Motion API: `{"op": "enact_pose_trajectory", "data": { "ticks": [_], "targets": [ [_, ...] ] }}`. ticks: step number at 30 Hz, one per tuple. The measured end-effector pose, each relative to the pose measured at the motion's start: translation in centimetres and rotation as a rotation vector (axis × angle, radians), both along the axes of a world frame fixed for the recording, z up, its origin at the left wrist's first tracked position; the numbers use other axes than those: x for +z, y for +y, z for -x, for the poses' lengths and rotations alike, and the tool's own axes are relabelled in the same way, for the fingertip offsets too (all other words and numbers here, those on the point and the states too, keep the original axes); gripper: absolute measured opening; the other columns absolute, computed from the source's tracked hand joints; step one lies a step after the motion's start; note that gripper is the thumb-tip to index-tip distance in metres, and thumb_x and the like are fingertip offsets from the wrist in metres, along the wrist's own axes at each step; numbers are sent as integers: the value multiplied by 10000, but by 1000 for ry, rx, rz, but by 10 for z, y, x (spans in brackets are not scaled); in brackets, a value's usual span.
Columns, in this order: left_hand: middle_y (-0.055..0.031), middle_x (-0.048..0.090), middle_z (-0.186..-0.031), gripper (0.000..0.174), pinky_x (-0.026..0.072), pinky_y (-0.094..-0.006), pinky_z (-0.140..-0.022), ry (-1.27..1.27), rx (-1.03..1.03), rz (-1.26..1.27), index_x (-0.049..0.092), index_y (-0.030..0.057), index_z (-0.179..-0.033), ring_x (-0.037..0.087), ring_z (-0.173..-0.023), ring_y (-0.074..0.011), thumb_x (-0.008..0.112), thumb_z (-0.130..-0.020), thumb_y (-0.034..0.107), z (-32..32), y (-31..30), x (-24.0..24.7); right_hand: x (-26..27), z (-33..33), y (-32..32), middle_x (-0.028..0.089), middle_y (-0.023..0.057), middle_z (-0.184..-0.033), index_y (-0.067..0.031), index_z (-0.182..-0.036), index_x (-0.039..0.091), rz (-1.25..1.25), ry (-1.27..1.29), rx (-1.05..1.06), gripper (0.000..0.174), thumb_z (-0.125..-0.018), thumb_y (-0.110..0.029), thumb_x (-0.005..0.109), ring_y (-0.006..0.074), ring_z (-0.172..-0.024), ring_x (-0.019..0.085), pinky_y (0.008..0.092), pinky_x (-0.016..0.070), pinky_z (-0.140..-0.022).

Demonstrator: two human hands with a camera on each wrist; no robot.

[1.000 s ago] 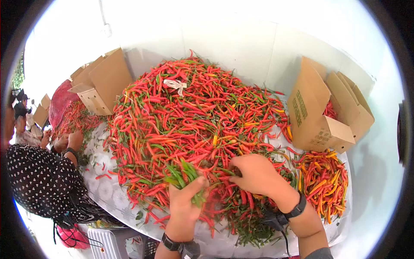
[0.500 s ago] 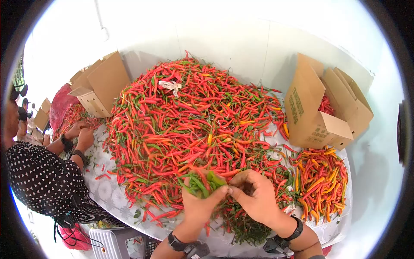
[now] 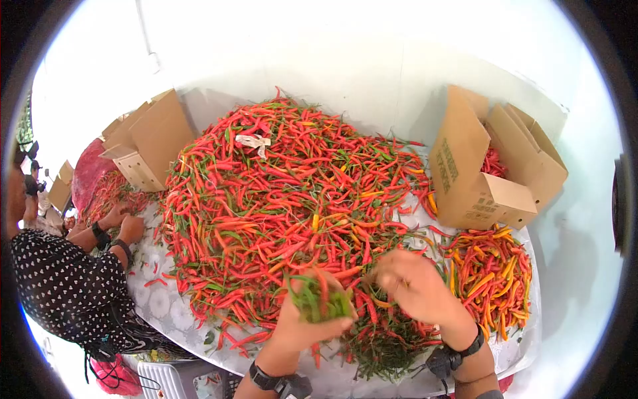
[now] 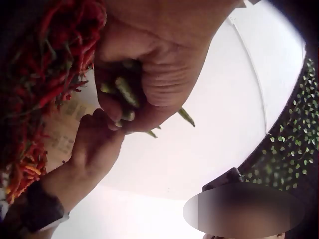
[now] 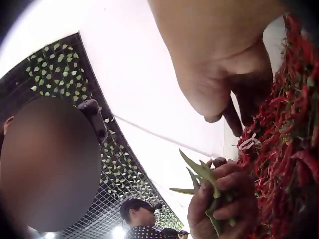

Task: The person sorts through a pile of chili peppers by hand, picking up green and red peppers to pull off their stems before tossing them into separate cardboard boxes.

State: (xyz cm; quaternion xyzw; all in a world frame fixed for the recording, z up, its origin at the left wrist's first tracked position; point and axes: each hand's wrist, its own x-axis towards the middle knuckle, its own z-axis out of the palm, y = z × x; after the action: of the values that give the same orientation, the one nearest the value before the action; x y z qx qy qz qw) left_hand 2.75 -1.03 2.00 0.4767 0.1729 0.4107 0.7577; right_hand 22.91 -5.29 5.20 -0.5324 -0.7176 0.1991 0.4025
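My left hand curls round a bunch of green chillies, with a red one among them, above the front of a big heap of red chillies. In the left wrist view the stems or tips of the green chillies show between palm and fingers. My right hand is to the right of the bunch, blurred, apart from it in the head view. The right wrist view shows the right hand with fingers hanging loosely and nothing seen in them.
Orange and yellow chillies lie in a pile at the right, before an open carton. Green stems and leaves lie at the front edge. Another carton and a person in a dotted top are at the left.
My hands met at the bunch half a second ago; now the right hand has drawn away to the right. The left hand still grips the green chillies and has moved slightly left.
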Motion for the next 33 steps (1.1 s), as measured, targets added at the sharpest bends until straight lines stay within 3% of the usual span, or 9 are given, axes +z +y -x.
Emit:
{"op": "enact_pose_trajectory", "data": {
  "ticks": [2, 6, 9, 12, 15, 19, 25, 30, 33],
  "targets": [
    [-46, 594, -865, 422, 483, -277, -704, 166, -90, -129, 528, 27, -986, 582, -814, -123, 774, -644, 16, -2, -1, 2, -2, -2, 7, 614, 77, -802, -25, -903, 658, -27, 227, -24, 148, -880, -156, 593, 190, -766, 581, 304, 460, -700],
    [-15, 572, -892, 482, 450, -264, -755, 296, -166, -154, 514, 29, -1023, 546, -854, -100, 801, -638, 59, -7, 0, -16, 15, 11, 8, 587, -5, -791, -38, -860, 659, 381, 350, 100, 161, -824, -189, 700, 50, -718, 517, 215, 404, -621],
    [-11, 567, -911, 466, 444, -260, -754, 316, -177, -136, 520, 31, -1019, 535, -869, -95, 796, -645, 60, -7, 1, -18, 17, 11, 6, 574, -5, -775, -29, -901, 643, 401, 429, 150, 168, -841, -182, 679, 49, -705, 506, 218, 400, -609],
    [-11, 566, -912, 462, 442, -258, -751, 330, -211, -84, 519, 33, -1029, 530, -866, -89, 788, -654, 51, -6, -1, -3, 15, 6, 3, 600, 4, -752, -6, -946, 616, 422, 698, 65, 195, -893, -193, 609, 87, -665, 556, 245, 465, -618],
    [-19, 581, -900, 452, 462, -253, -682, 296, -213, -58, 519, 36, -1034, 555, -788, -90, 774, -661, 27, -5, 0, -5, 15, -3, 7, 529, -7, -736, -15, -932, 589, 478, 1213, -50, 154, -917, -166, 568, 82, -638, 498, 227, 406, -570],
    [-47, 613, -883, 464, 465, -244, -573, 167, -148, 144, 510, 43, -1050, 593, -701, -114, 755, -660, -16, -11, -4, -2, 12, -9, -3, 531, 16, -723, -22, -964, 557, 258, 916, -112, 187, -929, -206, 563, 96, -555, 496, 227, 393, -489],
    [-135, 575, -935, 468, 398, -203, -429, -9, -121, 450, 485, 17, -1126, 559, -700, -196, 636, -683, -10, 2, 4, -12, 17, -22, -23, 578, 28, -753, -6, -997, 555, 78, 869, -191, 165, -934, -159, 552, 93, -608, 550, 231, 430, -534],
    [-110, 531, -974, 433, 432, -190, -419, -163, -144, 614, 490, 22, -1139, 538, -761, -193, 576, -716, -15, 5, 14, -24, 14, -25, -38, 593, 43, -809, 6, -1012, 551, 37, 822, -208, 145, -910, -95, 572, 95, -663, 572, 230, 460, -570],
    [-125, 554, -968, 435, 388, -180, -428, -261, -109, 594, 498, -4, -1135, 525, -776, -202, 565, -709, -55, 6, 16, -23, 15, -22, -50, 595, 53, -859, 12, -1007, 551, 13, 759, -290, 133, -884, -34, 573, 100, -709, 592, 235, 490, -621]
  ]
}}
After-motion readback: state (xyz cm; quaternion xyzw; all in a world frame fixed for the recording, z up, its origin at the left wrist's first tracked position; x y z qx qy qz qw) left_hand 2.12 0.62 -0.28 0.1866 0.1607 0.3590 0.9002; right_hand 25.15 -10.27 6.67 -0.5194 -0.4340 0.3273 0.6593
